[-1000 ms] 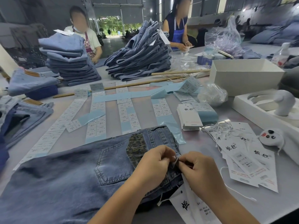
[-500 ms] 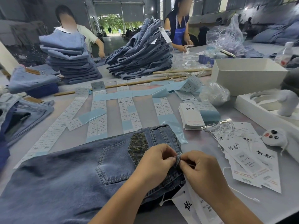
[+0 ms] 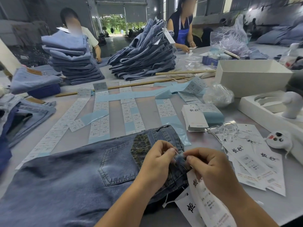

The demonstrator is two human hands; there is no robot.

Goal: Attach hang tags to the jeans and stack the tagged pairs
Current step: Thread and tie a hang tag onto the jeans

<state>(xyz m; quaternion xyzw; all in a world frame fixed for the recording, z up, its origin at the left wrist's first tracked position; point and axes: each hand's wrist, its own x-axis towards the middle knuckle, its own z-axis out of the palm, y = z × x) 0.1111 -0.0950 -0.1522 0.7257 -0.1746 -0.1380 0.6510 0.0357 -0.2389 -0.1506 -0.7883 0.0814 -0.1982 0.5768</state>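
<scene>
A folded pair of blue jeans (image 3: pixel 68 177) lies in front of me, back pocket and leather patch up. My left hand (image 3: pixel 157 161) pinches a belt loop (image 3: pixel 179 158) at the waistband. My right hand (image 3: pixel 211 169) pinches the same spot from the right, with the white hang tags (image 3: pixel 201 205) and their string hanging below it. Loose hang tags (image 3: pixel 252 163) are spread on the table to the right, by a tangle of white strings (image 3: pixel 227 130). Two tall stacks of jeans (image 3: pixel 144 53) (image 3: pixel 72 58) stand at the far side.
Strips of size stickers on blue backing (image 3: pixel 100 118) cover the table's middle. A small pile of tags (image 3: pixel 195 118), a plastic bag (image 3: pixel 218 95), a white box (image 3: pixel 250 77) and a white tray (image 3: pixel 268 108) sit at the right. More jeans (image 3: pixel 24 115) lie at left. Two people work across the table.
Both hands stay at the belt loop; the fingers have shifted slightly and lifted the loop a little. The person at the far left has moved behind the stack.
</scene>
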